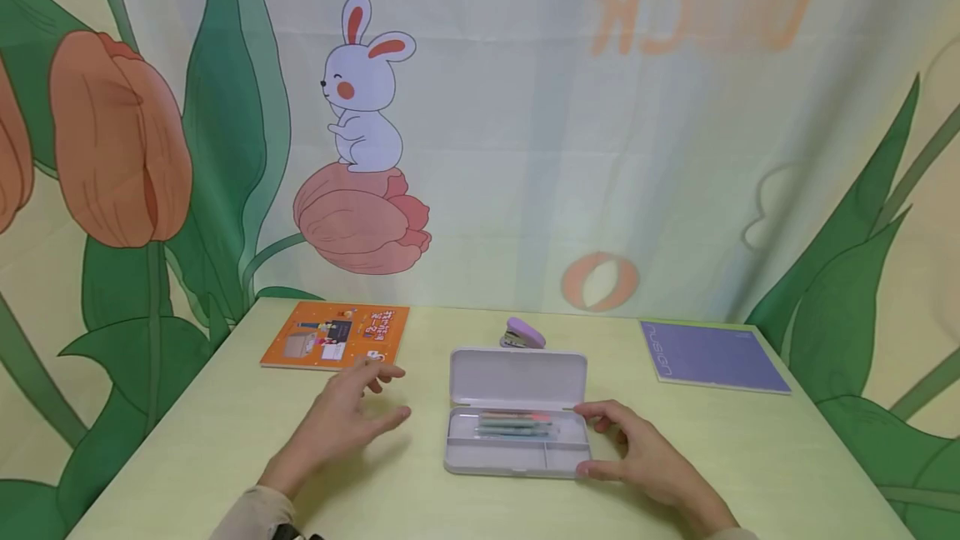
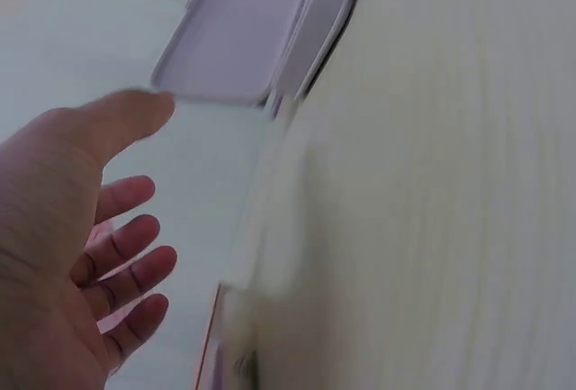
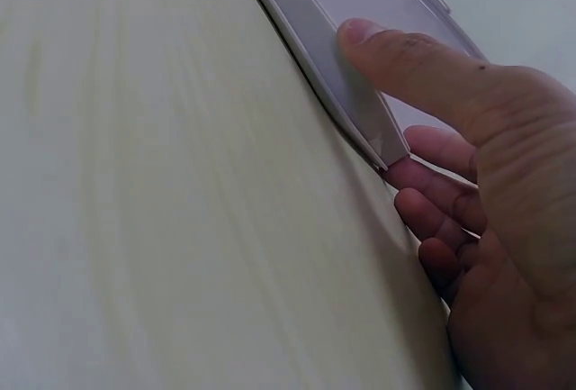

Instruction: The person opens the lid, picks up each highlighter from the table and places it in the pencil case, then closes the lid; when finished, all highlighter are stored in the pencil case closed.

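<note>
On the counter (image 1: 375, 498), I see an open pencil case (image 1: 495, 458) with pens (image 1: 513, 423) in its back part. The right hand (image 1: 648, 457) pinches its end; the left hand (image 1: 337, 415) is near, fingers apart.

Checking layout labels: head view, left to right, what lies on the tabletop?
Orange booklet → open pencil case → blue-purple notebook. Stapler left out of the order: it sits behind the case, within its width.

Head view faces forward-down; close wrist views apparently share the case (image 1: 517, 382).
</note>
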The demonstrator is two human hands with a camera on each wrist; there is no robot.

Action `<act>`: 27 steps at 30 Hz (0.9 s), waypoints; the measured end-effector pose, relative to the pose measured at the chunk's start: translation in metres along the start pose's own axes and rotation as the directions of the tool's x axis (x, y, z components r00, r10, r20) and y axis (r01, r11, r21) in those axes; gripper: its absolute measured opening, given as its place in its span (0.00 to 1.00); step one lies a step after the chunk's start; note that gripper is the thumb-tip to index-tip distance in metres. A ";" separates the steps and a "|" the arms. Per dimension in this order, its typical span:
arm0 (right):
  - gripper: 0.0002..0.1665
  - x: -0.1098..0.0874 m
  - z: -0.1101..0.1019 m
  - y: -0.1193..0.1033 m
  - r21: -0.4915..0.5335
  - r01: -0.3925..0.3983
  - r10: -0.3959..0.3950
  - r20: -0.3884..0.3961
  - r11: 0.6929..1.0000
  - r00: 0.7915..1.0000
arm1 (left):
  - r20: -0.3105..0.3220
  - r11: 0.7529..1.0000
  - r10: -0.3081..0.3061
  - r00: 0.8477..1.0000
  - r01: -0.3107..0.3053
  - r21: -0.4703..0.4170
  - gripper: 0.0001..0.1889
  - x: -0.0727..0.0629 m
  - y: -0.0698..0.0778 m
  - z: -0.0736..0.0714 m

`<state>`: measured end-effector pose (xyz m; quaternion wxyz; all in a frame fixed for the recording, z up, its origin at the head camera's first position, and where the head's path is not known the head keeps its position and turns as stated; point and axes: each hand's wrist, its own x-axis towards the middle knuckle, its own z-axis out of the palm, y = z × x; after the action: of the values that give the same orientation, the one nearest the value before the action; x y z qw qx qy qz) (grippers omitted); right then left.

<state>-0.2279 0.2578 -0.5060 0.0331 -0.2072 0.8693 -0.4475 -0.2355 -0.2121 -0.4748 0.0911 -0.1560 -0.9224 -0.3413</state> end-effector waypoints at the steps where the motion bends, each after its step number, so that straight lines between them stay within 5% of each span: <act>1: 0.44 0.000 0.000 0.000 0.000 0.000 0.000 0.001 1.000 1.000 | -0.016 1.000 -0.012 1.000 0.011 -0.006 0.26 -0.002 -0.004 -0.006; 9: 0.45 0.000 0.003 0.002 -0.029 -0.010 0.010 -0.005 1.000 1.000 | -0.056 0.995 -0.094 0.994 0.095 0.009 0.20 -0.022 -0.036 -0.038; 18: 0.44 0.000 0.001 0.000 -0.026 0.005 -0.005 -0.004 1.000 1.000 | 0.035 0.977 -0.204 0.978 0.201 0.076 0.16 -0.031 -0.063 -0.043; 27: 0.45 0.001 0.003 0.003 -0.029 -0.009 0.009 0.001 1.000 1.000 | 0.075 0.966 -0.250 0.965 0.243 0.089 0.15 -0.032 -0.066 -0.047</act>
<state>-0.2292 0.2571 -0.5099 0.0328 -0.2040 0.8766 -0.4346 -0.2256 -0.2979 -0.4881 0.0144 -0.0507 -0.9506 -0.3060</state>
